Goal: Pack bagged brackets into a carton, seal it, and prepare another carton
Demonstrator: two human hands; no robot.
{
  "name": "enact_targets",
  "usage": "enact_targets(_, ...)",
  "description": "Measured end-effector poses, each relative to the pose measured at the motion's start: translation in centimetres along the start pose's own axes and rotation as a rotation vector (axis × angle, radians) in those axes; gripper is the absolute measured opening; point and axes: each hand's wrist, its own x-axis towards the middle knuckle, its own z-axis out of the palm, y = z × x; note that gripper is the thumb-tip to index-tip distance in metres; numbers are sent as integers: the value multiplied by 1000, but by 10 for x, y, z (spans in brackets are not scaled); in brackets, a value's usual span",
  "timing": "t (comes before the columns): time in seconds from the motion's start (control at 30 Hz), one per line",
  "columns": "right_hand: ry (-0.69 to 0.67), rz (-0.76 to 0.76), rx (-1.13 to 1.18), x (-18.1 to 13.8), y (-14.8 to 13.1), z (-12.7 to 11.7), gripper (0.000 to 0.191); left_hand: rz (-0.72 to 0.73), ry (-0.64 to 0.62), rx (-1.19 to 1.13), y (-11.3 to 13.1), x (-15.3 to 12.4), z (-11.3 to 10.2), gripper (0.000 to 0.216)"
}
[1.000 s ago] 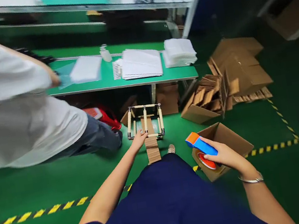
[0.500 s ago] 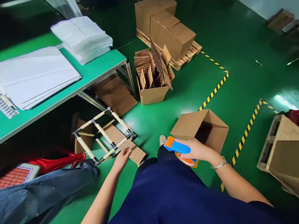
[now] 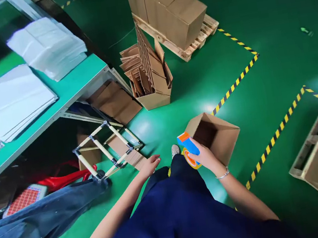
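A blue and orange tape dispenser (image 3: 190, 148) with a roll of tape is gripped in my right hand (image 3: 204, 155). Just beyond and to the right of that hand, an open cardboard box (image 3: 225, 134) stands on the floor. My left hand (image 3: 151, 166) hangs free with its fingers apart and nothing in it. Close to its left are a stack of flat cardboard (image 3: 137, 159) and a frame of pale tubes with black joints (image 3: 99, 147).
A green-topped table (image 3: 80, 83) at left bears white sheets (image 3: 12, 102) and a pile of white packing material (image 3: 46, 46). Another person's leg (image 3: 41, 220) reaches in beside a red stool (image 3: 62, 180). A carton of cardboard dividers (image 3: 155, 99) and loaded pallets (image 3: 187, 51) stand on the floor.
My view has turned and shifted, so the table sits farther left. My left hand has moved right, away from the tube frame. The tape dispenser stays in my right hand.
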Motion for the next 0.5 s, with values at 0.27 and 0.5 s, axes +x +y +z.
enact_targets(0.27,241,332,111,-66,110,-24,80,-72,-139,418,66,135,80,30)
enact_targets(0.5,362,791,104,-141,197,31,89,-69,-117,577,116,281,175,42)
